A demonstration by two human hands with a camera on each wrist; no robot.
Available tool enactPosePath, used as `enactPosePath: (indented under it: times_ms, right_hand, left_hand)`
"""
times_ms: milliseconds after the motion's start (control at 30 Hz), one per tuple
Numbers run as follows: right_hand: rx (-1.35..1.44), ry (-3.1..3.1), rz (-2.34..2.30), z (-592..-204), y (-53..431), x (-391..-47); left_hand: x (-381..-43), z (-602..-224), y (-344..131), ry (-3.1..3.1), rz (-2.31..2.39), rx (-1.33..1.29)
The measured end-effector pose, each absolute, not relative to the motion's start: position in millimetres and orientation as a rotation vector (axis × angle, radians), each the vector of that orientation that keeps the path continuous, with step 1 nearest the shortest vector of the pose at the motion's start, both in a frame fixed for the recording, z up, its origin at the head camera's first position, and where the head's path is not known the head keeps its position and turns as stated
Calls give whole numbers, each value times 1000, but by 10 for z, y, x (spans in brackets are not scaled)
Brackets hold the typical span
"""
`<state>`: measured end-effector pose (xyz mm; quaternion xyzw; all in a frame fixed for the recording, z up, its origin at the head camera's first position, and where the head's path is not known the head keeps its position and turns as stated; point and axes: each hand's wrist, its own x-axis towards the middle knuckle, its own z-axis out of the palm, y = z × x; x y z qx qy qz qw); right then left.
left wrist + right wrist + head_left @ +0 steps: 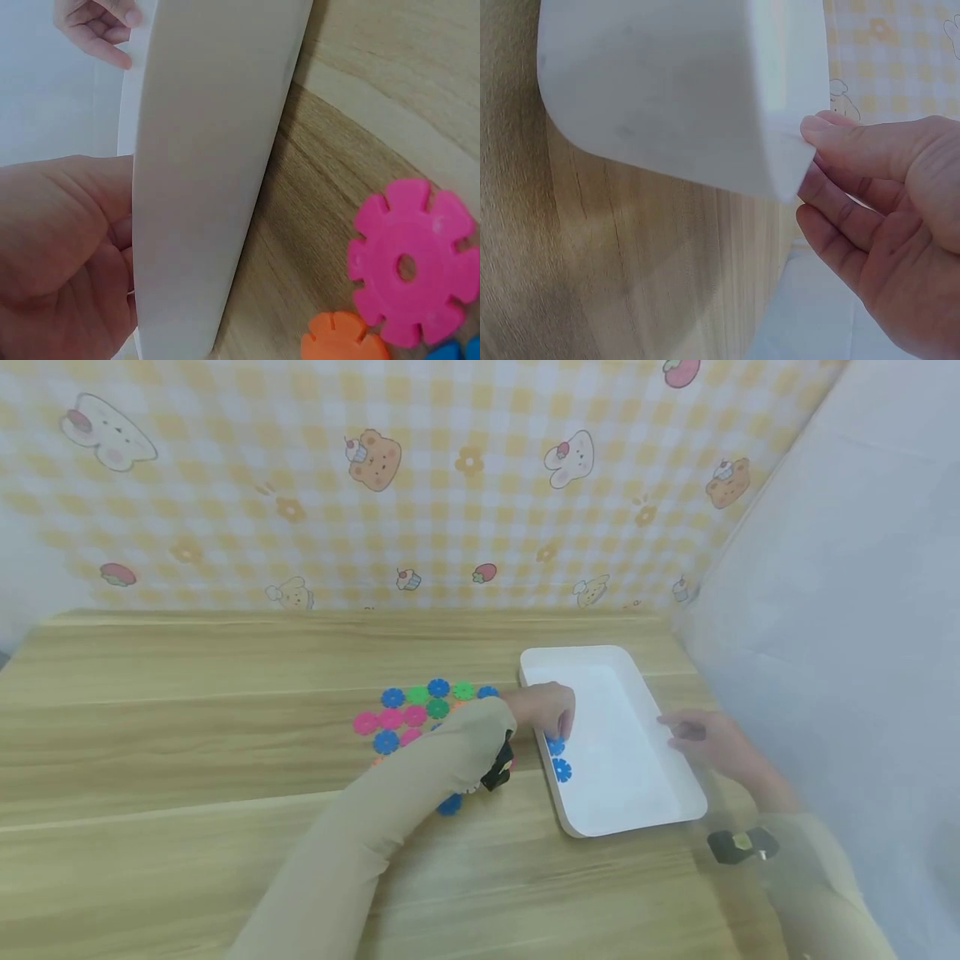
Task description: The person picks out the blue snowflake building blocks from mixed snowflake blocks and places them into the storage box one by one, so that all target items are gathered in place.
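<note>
My left hand (549,708) reaches over the near-left wall of a white tray (622,752), its fingers bent downward. At its fingertips is a blue notched plastic disc (555,746), which it appears to pinch by the upper edge. Another blue disc (562,770) lies just below that one in the tray. In the left wrist view the tray's wall (202,150) hides the left fingertips. My right hand (892,195) grips the tray's right rim between thumb and fingers.
Left of the tray, several notched discs in pink (390,719), blue (386,742), green (438,708) and orange (341,339) lie on the wooden table (187,735), partly hidden by the left sleeve. A checked cloth (450,510) hangs behind; a white sheet (840,635) stands to the right.
</note>
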<state>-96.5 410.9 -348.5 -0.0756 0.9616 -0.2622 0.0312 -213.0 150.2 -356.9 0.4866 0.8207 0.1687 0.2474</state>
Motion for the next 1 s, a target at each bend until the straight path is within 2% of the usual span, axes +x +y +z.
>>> enactPosePath:
  times_ms: [267, 533, 1000]
  right_hand:
    - [-236, 2973, -800, -3489, 4108, -964]
    - [-217, 2969, -800, -3475, 4098, -966]
    - [-223, 2961, -796, -3478, 4090, -969]
  left_hand:
    - [-2108, -3563, 1505, 2257, 407, 1307]
    - [-2150, -3574, 1462, 2292, 564, 1327]
    - [-2291, -3532, 916, 2357, 826, 1293]
